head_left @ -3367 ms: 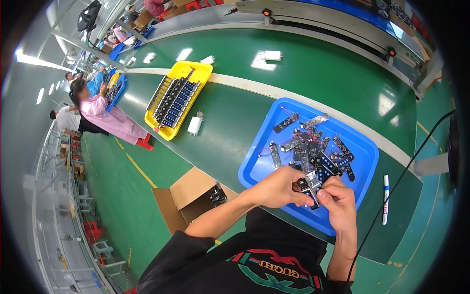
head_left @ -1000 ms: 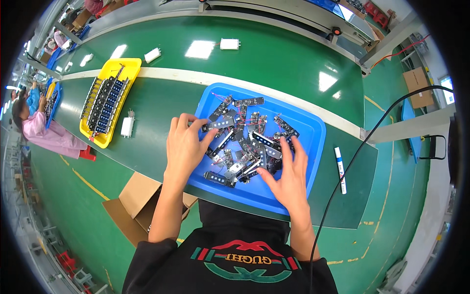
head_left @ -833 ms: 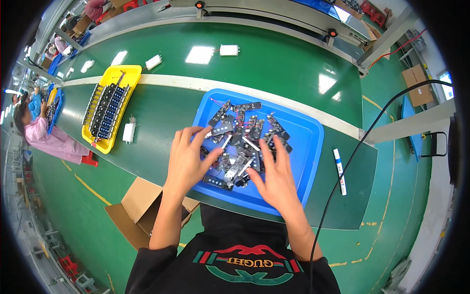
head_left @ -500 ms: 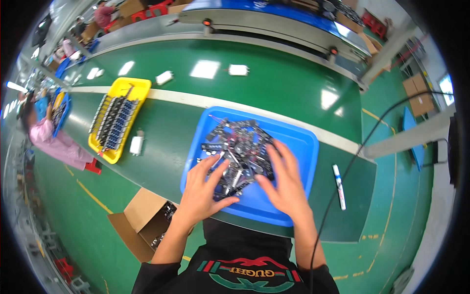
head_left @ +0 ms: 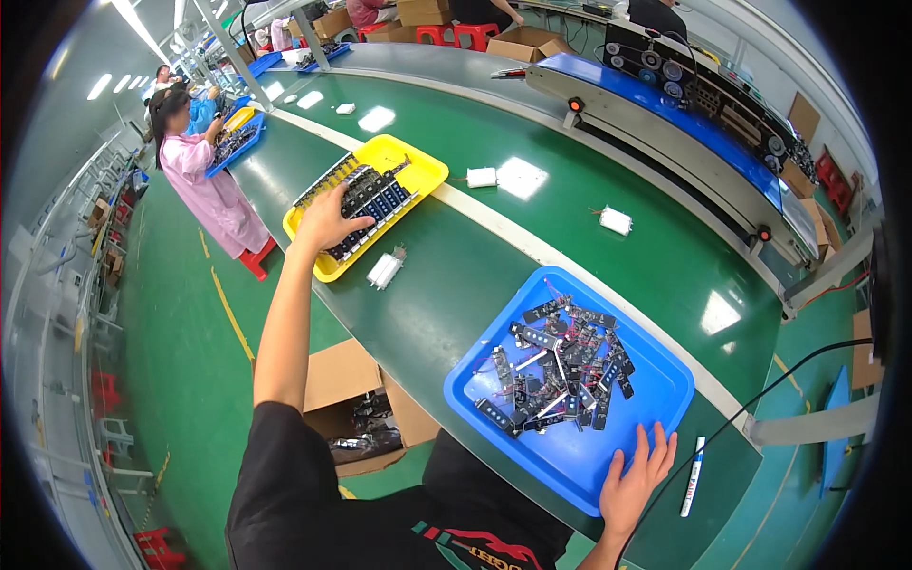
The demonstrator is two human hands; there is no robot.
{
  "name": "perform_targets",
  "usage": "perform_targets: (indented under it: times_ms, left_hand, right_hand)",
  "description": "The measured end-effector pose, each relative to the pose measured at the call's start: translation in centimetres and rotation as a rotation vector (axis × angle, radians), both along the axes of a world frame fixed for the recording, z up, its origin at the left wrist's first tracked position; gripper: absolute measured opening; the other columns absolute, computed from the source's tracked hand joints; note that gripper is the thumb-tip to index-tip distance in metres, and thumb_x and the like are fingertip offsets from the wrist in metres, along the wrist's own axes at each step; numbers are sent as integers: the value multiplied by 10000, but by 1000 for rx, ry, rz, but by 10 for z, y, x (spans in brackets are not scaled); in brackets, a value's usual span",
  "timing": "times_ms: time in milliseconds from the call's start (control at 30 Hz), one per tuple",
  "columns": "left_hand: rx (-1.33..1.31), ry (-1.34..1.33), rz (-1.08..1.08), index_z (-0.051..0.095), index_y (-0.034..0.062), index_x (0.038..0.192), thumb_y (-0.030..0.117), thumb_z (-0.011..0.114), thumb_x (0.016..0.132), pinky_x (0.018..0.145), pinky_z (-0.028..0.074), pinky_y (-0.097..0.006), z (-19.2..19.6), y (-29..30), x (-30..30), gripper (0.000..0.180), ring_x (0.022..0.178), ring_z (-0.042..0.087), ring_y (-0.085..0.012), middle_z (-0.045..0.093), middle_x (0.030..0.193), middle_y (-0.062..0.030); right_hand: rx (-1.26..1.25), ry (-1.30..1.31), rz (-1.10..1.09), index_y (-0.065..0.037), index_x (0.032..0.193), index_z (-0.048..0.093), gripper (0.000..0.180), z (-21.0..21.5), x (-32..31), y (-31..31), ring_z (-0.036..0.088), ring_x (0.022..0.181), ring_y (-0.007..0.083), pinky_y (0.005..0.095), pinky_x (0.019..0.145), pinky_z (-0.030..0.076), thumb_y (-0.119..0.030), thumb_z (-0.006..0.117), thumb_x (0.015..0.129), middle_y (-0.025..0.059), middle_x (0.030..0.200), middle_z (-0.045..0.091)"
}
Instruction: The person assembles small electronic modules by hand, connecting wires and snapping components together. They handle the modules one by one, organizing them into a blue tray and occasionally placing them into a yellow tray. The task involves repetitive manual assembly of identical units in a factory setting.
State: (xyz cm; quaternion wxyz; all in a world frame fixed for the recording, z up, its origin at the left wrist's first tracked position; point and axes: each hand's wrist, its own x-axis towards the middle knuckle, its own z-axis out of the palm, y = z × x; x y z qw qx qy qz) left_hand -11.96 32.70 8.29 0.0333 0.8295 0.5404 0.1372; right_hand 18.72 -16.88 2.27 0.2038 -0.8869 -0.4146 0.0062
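My left hand point(head_left: 325, 223) reaches out to the yellow tray point(head_left: 425, 168), its fingers over the rows of small black modules point(head_left: 388, 195) lined up there. The thumb stands apart from the fingers; their tips are partly hidden, and I see nothing gripped. At the near right corner of the blue tray point(head_left: 475, 356), my right hand point(head_left: 635, 484) rests with spread fingers and holds nothing. A loose heap of small black circuit modules point(head_left: 570, 366) with thin wires lies in the blue tray.
A white marker point(head_left: 693, 477) lies right of the blue tray, near a black cable point(head_left: 750, 404). White wired blocks point(head_left: 386, 270) sit on the green table. Below its edge stands an open cardboard box point(head_left: 342, 375). A person in pink point(head_left: 204, 180) works far left; a conveyor point(head_left: 655, 133) runs behind.
My left hand has left the heap in the blue tray and gone left to the yellow tray. My right hand has drawn back to the blue tray's near right corner. The view has turned left.
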Motion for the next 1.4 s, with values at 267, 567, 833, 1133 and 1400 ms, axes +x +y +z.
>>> perform_targets:
  times_ms: [267, 567, 833, 1133, 1400]
  left_hand:
    - [159, 51, -67, 645, 27, 998, 207, 675, 817, 841, 485, -440, -20, -3, 6, 257, 967, 616, -361, 643, 1008, -183]
    - [-25, -355, -20, 598, 2, 993, 185, 604, 904, 737, 502, -366, 33, 21, -2, 203, 810, 680, -270, 693, 878, -187]
    - [-333, -988, -37, 579, 46, 998, 146, 553, 958, 619, 466, -224, 71, -5, -18, 111, 671, 573, -66, 652, 823, -21]
    - [-850, -854, -410, 539, 37, 979, 100, 577, 938, 691, 430, -191, 62, -194, 81, 84, 778, 529, -24, 587, 836, 32]
    - [-1425, -790, -661, 512, 9, 1040, 76, 577, 942, 714, 450, -216, 14, -314, 152, 135, 837, 554, -47, 602, 911, -11]
  right_hand:
    - [31, 27, -15, -25, 1227, 541, 425, 0, 2, -2, 238, 1367, 433, 539, 1074, 235, -59, 605, 808, 175, 1398, 398]
    - [70, 61, 0, -17, 1195, 560, 409, 1, 3, -2, 236, 1359, 428, 543, 1075, 223, -40, 621, 791, 176, 1362, 418]
    - [92, 35, -1, -17, 1184, 564, 406, 1, -2, 1, 257, 1349, 430, 539, 1069, 230, -68, 635, 787, 171, 1342, 432]
    - [444, 45, 194, -27, 1054, 652, 299, 64, -4, 16, 478, 1105, 361, 449, 972, 358, -114, 688, 770, 122, 1121, 585]
    - [467, 593, 319, -28, 820, 634, 132, 93, 31, 15, 479, 759, 213, 341, 742, 352, -151, 637, 869, 50, 746, 565]
